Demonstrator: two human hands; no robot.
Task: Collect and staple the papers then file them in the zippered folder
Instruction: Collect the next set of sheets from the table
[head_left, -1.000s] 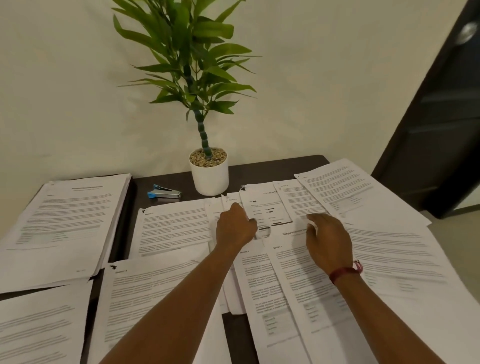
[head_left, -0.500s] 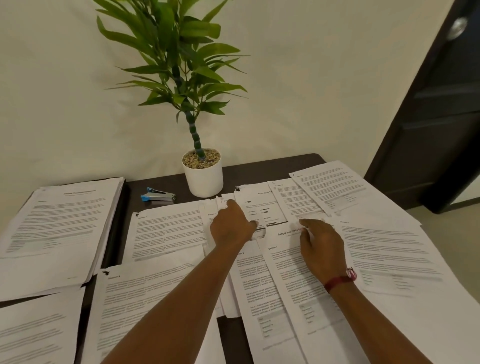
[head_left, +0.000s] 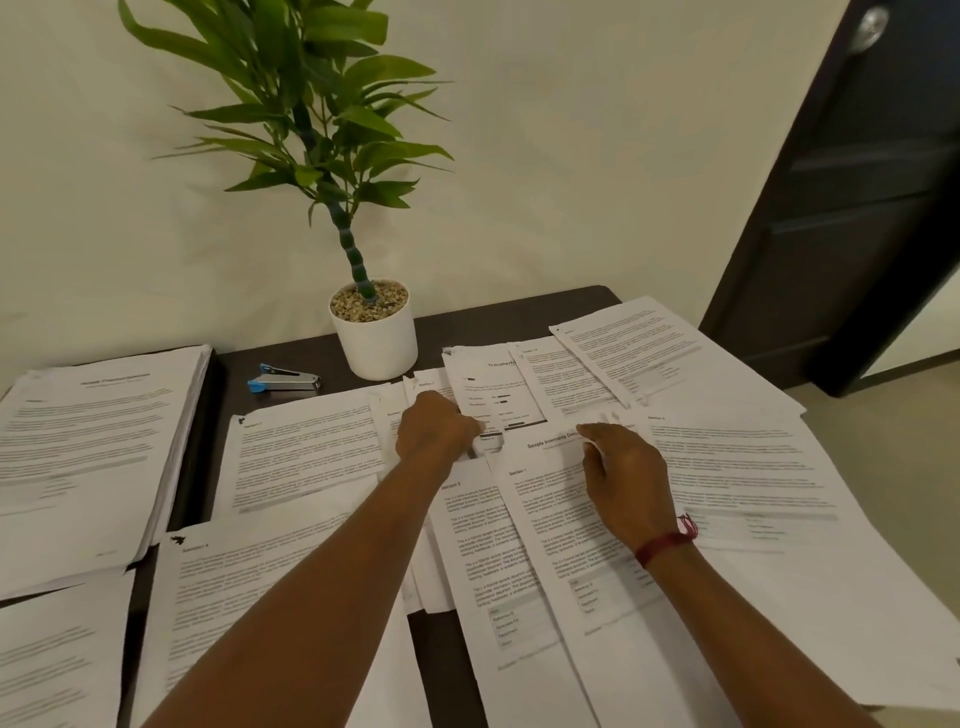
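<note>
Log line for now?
phase: collecting papers | left hand: on middle sheets, grip unclear | right hand: pinching title sheet top edge | stapler: idle

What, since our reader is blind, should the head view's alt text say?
Two bare hands work over printed papers spread across a dark table: the right hand pinches the top corner of a sheet, the left hand lies curled on the sheets beside it. A stapler lies near a potted plant.

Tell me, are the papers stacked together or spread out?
Spread out: the papers lie overlapping in loose sheets all across the table.
</note>
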